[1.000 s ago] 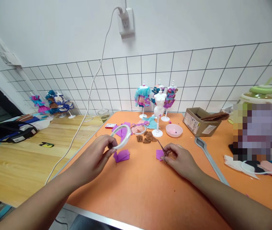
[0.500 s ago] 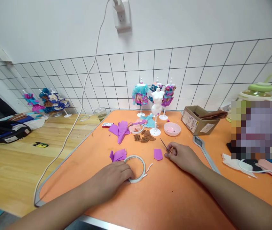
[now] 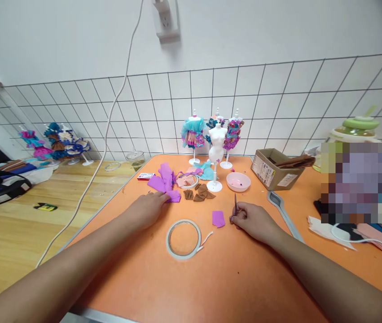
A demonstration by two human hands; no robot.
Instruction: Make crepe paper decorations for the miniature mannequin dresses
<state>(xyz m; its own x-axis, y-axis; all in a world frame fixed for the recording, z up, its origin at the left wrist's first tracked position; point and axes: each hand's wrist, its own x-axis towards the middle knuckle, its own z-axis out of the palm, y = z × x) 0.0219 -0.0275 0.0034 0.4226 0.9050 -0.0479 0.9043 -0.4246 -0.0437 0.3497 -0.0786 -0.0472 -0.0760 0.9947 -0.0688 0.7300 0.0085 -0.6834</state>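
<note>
My left hand (image 3: 150, 207) is at the purple crepe paper (image 3: 173, 196), its closed fingertips on the near piece, which touches the rest of the purple pile. In my right hand (image 3: 249, 219), thumb and fingers pinch a slim dark pointed tool (image 3: 235, 202), tip up. Just left of that hand lies a small purple paper square (image 3: 218, 219). A roll of white tape (image 3: 169, 249) with a loose end lies flat between my hands. Beyond them are folded brown paper pieces (image 3: 203, 193), a bare white mannequin (image 3: 217, 146) on a stand, and a pink bowl (image 3: 238, 182).
Several small dressed mannequins (image 3: 193, 134) stand by the tiled wall. An open cardboard box (image 3: 267, 172) holds brown paper at the right. A red and white small box (image 3: 146, 176) lies at the left edge. A white cable (image 3: 105, 148) hangs on the left.
My left hand has left the tape roll and moved away from me; the near purple paper has moved up against the pile. The tool in my right hand has turned more upright.
</note>
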